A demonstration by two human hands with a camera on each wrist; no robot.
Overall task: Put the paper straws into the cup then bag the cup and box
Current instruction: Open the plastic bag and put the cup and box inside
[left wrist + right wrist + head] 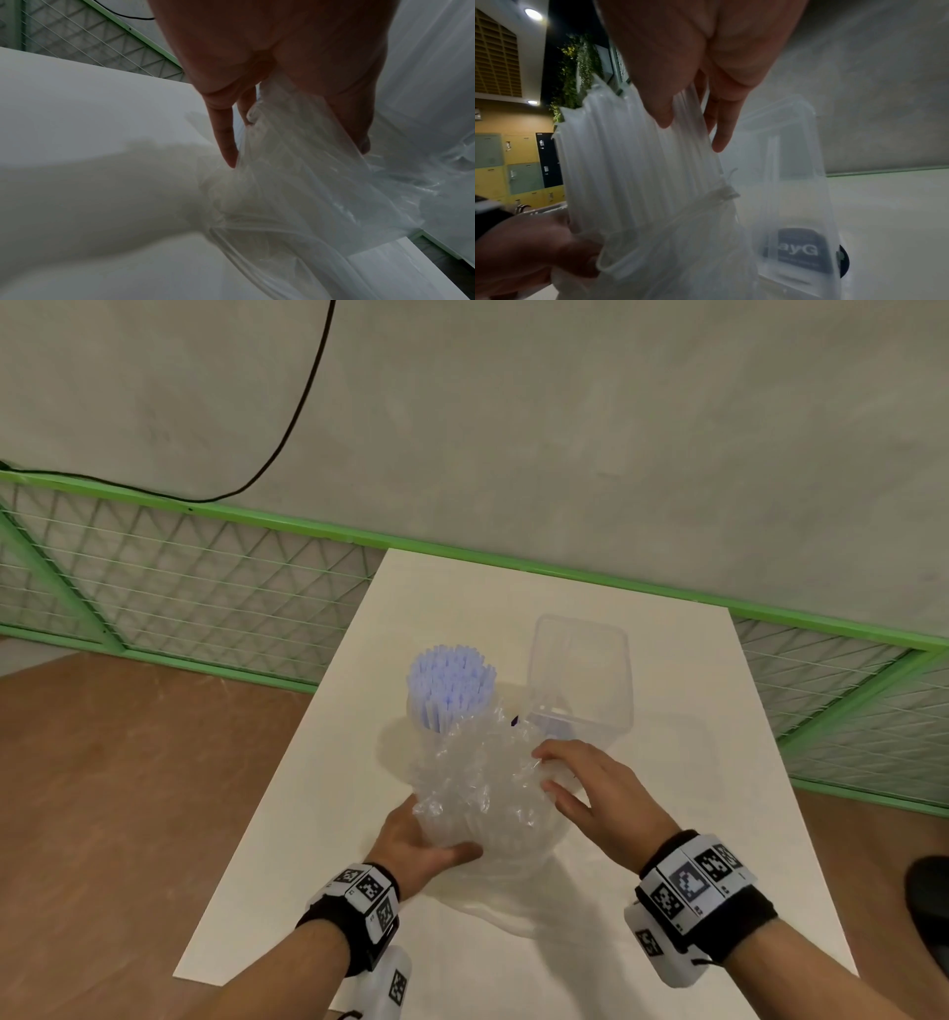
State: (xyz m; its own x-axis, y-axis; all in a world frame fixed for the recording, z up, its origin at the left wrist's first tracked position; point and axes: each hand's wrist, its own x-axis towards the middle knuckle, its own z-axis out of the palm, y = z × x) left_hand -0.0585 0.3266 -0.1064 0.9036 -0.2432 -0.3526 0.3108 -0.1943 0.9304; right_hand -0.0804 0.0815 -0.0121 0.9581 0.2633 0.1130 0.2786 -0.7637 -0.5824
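Both my hands work the bag [477,793] on the table [667,762]: left hand [416,845] gripping its lower side, right hand [585,788] spread against it beside the box [580,680]. I judge the straws [449,685] done, bagging half-finished, box still outside. Crumpled film hides the cup.

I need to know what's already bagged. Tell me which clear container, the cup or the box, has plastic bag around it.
The clear cup of pale blue paper straws: the crumpled clear plastic bag wraps its lower part. The clear rectangular plastic box stands behind, unbagged.

Indoor hall: lockers [523,176], mesh fence [205,572].
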